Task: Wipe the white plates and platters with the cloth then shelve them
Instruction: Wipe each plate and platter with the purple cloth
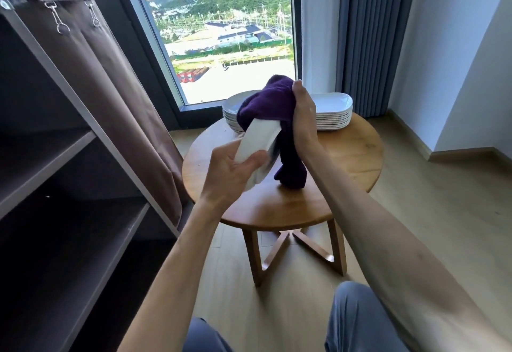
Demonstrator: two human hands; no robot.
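Note:
My left hand [234, 170] grips a white plate [259, 140] by its lower edge and holds it tilted on edge above the round wooden table [352, 158]. My right hand [303, 113] grips a purple cloth [266, 105] bunched over the plate's upper end; a tail of the cloth hangs down to the tabletop. At the table's far side stand a stack of round white plates [231, 115] and a stack of oblong white platters [333, 113], both partly hidden behind the cloth and hand.
A dark shelf unit [55, 163] with bare shelves stands at the left, its brown fabric cover [116, 80] pulled aside. A window and blue curtains [371, 38] are behind the table. My knees [357, 321] show at the bottom over wooden floor.

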